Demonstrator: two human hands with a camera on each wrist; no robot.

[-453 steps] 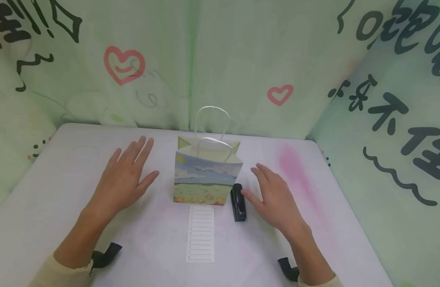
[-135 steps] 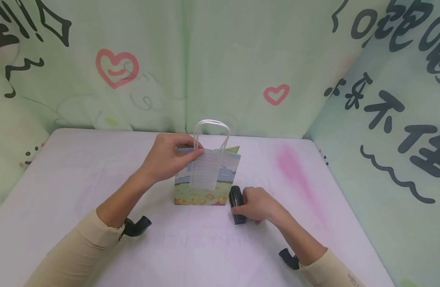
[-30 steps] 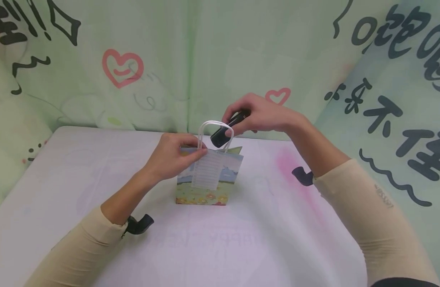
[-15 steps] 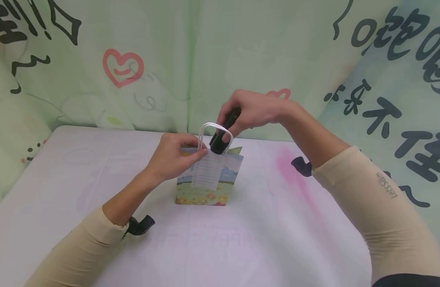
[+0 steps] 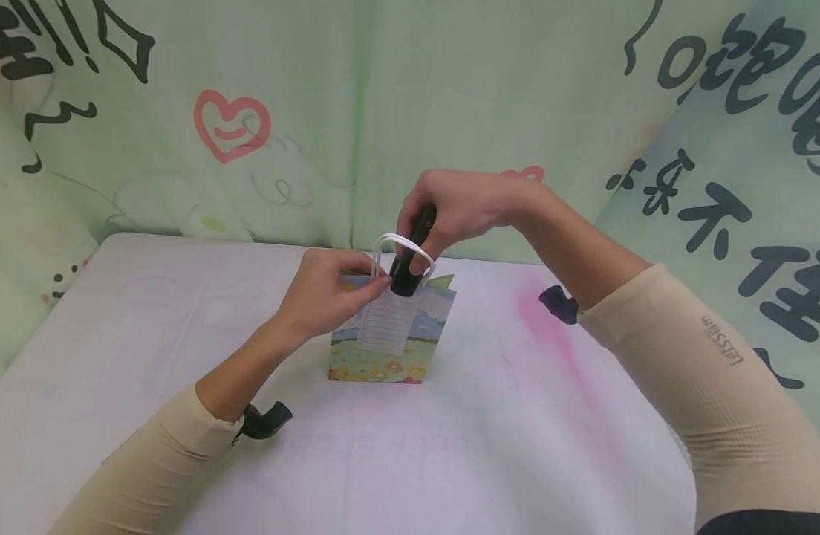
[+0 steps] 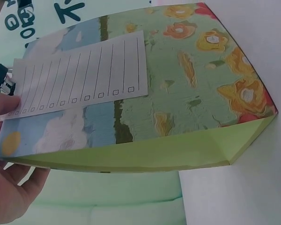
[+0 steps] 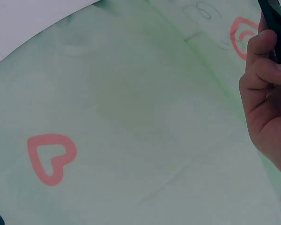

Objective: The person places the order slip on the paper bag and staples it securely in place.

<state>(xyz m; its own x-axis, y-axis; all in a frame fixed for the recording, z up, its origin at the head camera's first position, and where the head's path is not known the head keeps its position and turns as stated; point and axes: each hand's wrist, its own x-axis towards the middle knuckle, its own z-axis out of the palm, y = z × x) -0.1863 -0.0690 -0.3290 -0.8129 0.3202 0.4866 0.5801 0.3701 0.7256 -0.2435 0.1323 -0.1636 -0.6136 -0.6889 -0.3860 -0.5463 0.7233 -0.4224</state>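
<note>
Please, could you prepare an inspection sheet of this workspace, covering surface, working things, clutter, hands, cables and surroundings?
Surface: white table with a pink patch.
Working things: patterned paper bag stands upright; lined slip lies against its front; black stapler is at the bag's top edge, tilted; whether it is pressed closed cannot be told.
Clutter: nothing seen.
Hands: left hand pinches the slip at the bag's top edge; right hand grips the stapler.
Cables: nothing seen.
Surroundings: green backdrop with red hearts and black writing.
</note>
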